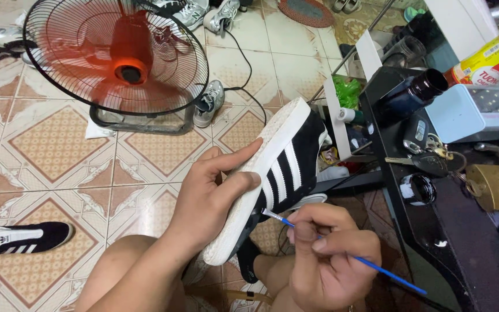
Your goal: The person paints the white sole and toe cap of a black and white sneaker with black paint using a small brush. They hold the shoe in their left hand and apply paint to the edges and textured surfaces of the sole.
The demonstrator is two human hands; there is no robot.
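A person, seen from above, held a black sneaker with white stripes in the left hand, its grip clamped around the white sole so the side panel faced up toward the eyes. The right hand had its fingers pinched together on a thin blue paintbrush, the white tip touching the shoe's lower edge near the stripes — a hold that suited fine touch-up work. To the right stood a dark worktop. On it, close to the brush hand, sat a small open jar with black and white showing inside, likely paint. Farther back lay a dark bottle on its side, keys and a brass padlock. On the tiled floor, a matching sneaker lay well apart, beyond it a floor fan.
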